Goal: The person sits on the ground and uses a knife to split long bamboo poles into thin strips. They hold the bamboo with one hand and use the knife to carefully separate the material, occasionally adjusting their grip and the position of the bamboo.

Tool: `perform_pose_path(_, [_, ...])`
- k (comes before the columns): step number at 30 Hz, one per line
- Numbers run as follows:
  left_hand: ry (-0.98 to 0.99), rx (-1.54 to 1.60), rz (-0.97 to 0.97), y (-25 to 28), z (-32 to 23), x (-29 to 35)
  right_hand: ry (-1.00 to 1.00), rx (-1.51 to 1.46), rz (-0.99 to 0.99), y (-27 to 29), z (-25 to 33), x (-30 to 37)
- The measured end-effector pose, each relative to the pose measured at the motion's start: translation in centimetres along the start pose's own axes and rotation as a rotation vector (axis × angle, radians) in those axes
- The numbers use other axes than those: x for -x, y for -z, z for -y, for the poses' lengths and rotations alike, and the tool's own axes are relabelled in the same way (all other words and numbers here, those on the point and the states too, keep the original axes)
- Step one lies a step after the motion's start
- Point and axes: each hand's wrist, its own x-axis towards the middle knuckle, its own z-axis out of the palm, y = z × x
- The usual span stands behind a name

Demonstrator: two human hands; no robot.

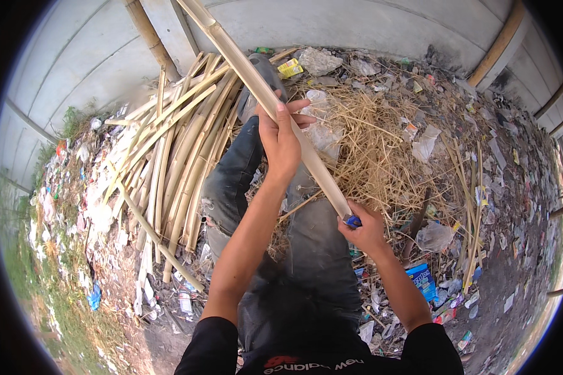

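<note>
A long split bamboo length (pixel 256 81), pale on its hollow inner side, slants across in front of me from far left to near right. My left hand (pixel 283 137) supports it near its middle, with the thumb along one side and some fingers stretched out past the other edge. At the near end, my right hand (pixel 366 230) is closed around a small blue object (pixel 353 221) pressed up against the bamboo's end. The fingers hide most of that object, so its kind does not show. My legs in dark, worn trousers (pixel 319 250) lie beneath the bamboo.
Split bamboo lengths (pixel 181 162) are piled at the left. Straw-like shavings (pixel 375 144) heap up beyond my right hand, near thin bamboo strips (pixel 475 212). Litter covers the ground, including a blue wrapper (pixel 423 281). A pale panel wall (pixel 356 28) stands behind.
</note>
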Motion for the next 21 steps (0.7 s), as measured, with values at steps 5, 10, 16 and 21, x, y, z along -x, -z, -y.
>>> perform_pose_path(5, [-0.064, 0.001, 0.013, 4.7, -7.1, -7.8, -0.056, -0.05, 0.077, 1.0, -3.4, 4.4])
perform_pose_path(10, [-0.191, -0.169, 0.024, 7.8, -11.6, -11.5, -0.059, -0.033, 0.067, 2.1, -7.3, 8.1])
perform_pose_path(16, [-0.212, -0.179, -0.047, 10.2, -15.0, -13.7, -0.206, 0.048, 0.124, 4.0, -10.5, 10.2])
perform_pose_path(21, [-0.225, -0.124, -0.062, 10.7, -15.1, -13.9, -0.245, 0.096, 0.114, 4.9, -10.9, 10.3])
